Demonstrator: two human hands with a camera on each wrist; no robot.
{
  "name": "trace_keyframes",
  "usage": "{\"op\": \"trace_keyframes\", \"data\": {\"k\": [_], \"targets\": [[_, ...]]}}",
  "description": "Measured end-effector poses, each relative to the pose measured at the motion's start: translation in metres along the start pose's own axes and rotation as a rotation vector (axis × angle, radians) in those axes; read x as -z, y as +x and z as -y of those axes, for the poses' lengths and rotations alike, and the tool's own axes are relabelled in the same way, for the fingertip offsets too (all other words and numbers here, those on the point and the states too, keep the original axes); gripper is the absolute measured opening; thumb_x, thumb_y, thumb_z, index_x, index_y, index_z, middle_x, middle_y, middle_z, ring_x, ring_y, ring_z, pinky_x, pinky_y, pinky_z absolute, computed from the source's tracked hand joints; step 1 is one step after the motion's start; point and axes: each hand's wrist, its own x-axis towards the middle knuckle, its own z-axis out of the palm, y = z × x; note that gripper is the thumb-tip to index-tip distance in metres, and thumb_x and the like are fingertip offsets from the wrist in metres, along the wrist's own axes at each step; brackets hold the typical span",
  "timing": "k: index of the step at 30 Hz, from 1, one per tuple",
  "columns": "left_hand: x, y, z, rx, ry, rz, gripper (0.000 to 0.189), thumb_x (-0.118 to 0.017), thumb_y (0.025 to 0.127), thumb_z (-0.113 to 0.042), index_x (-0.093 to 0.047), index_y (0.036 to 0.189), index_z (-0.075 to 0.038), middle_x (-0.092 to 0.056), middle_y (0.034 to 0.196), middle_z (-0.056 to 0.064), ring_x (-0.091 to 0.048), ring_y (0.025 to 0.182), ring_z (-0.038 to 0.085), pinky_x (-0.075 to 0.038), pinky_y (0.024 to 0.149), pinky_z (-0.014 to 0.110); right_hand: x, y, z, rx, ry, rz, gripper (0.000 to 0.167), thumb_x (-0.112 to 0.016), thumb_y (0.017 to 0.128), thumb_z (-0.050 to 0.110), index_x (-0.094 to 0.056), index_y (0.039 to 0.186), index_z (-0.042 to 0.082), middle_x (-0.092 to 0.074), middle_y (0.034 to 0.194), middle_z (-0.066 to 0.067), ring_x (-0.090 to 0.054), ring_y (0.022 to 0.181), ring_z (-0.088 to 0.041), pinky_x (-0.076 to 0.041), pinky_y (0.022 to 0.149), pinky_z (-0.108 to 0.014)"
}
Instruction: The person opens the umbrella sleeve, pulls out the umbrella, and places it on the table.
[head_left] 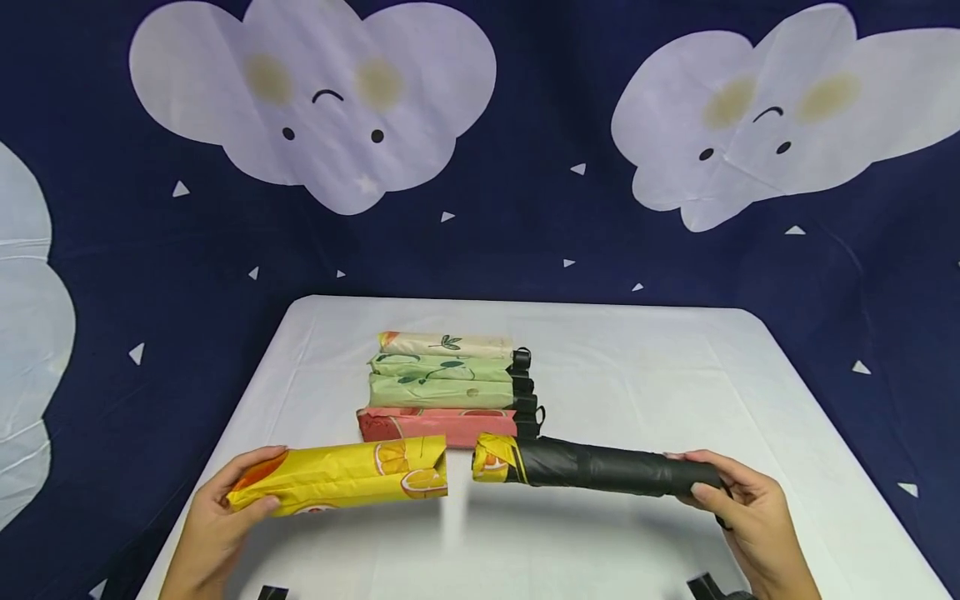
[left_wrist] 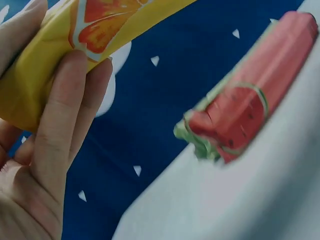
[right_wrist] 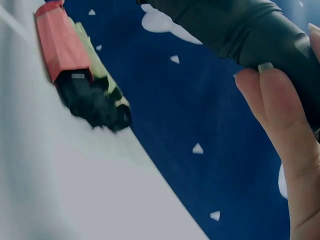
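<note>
My left hand (head_left: 213,515) grips the closed end of a yellow umbrella sleeve (head_left: 341,475) printed with orange slices. In my right hand (head_left: 757,510) is the handle end of a folded black umbrella (head_left: 600,468), its tip showing yellow citrus fabric. A small gap separates the sleeve's mouth from that tip, and both are held above the table. Behind them lie other sleeved umbrellas in a row: a red watermelon-print one (head_left: 442,427) in front, two green ones (head_left: 438,390), and a cream one (head_left: 472,345) at the back. The left wrist view shows fingers (left_wrist: 62,110) around the yellow sleeve.
A white-covered table (head_left: 637,375) with rounded far corners lies under everything. Beyond it hangs a dark blue cloth (head_left: 525,233) with clouds and small white triangles. Dark objects (head_left: 712,587) poke in at the bottom edge near each wrist.
</note>
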Motion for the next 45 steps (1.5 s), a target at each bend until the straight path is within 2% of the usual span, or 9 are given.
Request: {"op": "trace_keyframes", "data": {"k": [7,12,18,21,23,28,32,40,45], "targets": [[0.002,-0.009,0.015,0.201,0.092,-0.061,0.055,-0.064,0.086,0.024,-0.052,0.138,0.013,-0.064,0.129,0.004,-0.064,0.108,0.012,-0.058,0.083,0.024,0.028,-0.021,-0.017,0.006,0.024,0.034,0.037,-0.045,0.095,-0.027,-0.047,0.132,-0.026,-0.070,0.124,-0.019,-0.069,0.113,-0.025,-0.060,0.081,-0.039],[0.000,-0.009,0.024,0.346,0.247,-0.011,0.055,-0.075,0.089,0.006,-0.054,0.140,0.008,-0.064,0.131,0.001,-0.062,0.114,0.007,-0.057,0.087,0.023,0.040,-0.033,-0.033,-0.081,-0.060,0.000,0.036,-0.052,0.095,-0.023,-0.049,0.131,-0.025,-0.072,0.124,-0.010,-0.068,0.114,-0.019,-0.056,0.083,-0.042],[-0.007,-0.003,0.034,0.400,0.428,0.074,0.056,-0.083,0.086,-0.014,-0.064,0.138,-0.006,-0.065,0.136,0.009,-0.059,0.120,0.001,-0.054,0.091,0.019,0.050,-0.040,-0.047,-0.200,-0.102,-0.049,0.038,-0.057,0.096,-0.016,-0.047,0.132,-0.026,-0.072,0.123,-0.005,-0.068,0.115,-0.016,-0.056,0.084,-0.044],[-0.014,-0.001,0.040,0.385,0.452,0.122,0.057,-0.086,0.084,-0.018,-0.066,0.137,-0.010,-0.066,0.136,0.008,-0.058,0.121,0.000,-0.053,0.092,0.018,0.056,-0.043,-0.051,-0.228,-0.188,-0.056,0.040,-0.060,0.098,-0.010,-0.049,0.134,-0.023,-0.072,0.125,-0.002,-0.067,0.116,-0.013,-0.057,0.086,-0.041],[-0.018,-0.001,0.045,0.330,0.499,0.142,0.057,-0.086,0.083,-0.018,-0.067,0.136,-0.011,-0.067,0.134,0.008,-0.059,0.121,-0.001,-0.052,0.093,0.017,0.059,-0.043,-0.054,-0.226,-0.291,-0.046,0.042,-0.063,0.098,-0.006,-0.051,0.136,-0.019,-0.071,0.128,-0.006,-0.065,0.119,-0.012,-0.057,0.088,-0.036],[-0.023,-0.002,0.051,0.174,0.695,0.079,0.056,-0.092,0.075,-0.019,-0.073,0.127,-0.015,-0.073,0.123,0.001,-0.061,0.114,-0.003,-0.048,0.092,0.010,0.063,-0.041,-0.058,-0.237,-0.551,-0.062,0.045,-0.075,0.094,0.010,-0.063,0.136,-0.002,-0.069,0.129,-0.013,-0.063,0.121,-0.008,-0.053,0.093,-0.020],[-0.023,-0.003,0.054,0.145,0.791,0.045,0.057,-0.095,0.070,-0.024,-0.075,0.124,-0.021,-0.074,0.119,-0.007,-0.062,0.112,-0.003,-0.045,0.093,0.007,0.062,-0.042,-0.057,-0.252,-0.670,-0.087,0.045,-0.079,0.091,0.018,-0.068,0.133,0.006,-0.071,0.127,-0.008,-0.063,0.118,-0.002,-0.051,0.092,-0.015],[-0.026,-0.003,0.057,0.089,0.869,0.038,0.058,-0.096,0.067,-0.028,-0.077,0.120,-0.021,-0.074,0.116,-0.009,-0.065,0.109,0.000,-0.044,0.092,0.005,0.055,-0.042,-0.051,-0.302,-0.790,-0.123,0.051,-0.083,0.087,0.030,-0.070,0.132,0.012,-0.071,0.127,-0.003,-0.062,0.113,0.007,-0.051,0.088,-0.012],[-0.026,-0.001,0.055,0.037,0.907,0.052,0.062,-0.097,0.064,-0.030,-0.077,0.121,-0.017,-0.074,0.121,-0.004,-0.062,0.114,-0.001,-0.040,0.097,0.004,0.053,-0.038,-0.041,-0.350,-0.770,-0.113,0.060,-0.084,0.085,0.034,-0.067,0.135,0.006,-0.069,0.131,-0.008,-0.062,0.113,0.004,-0.053,0.088,-0.015]]}}
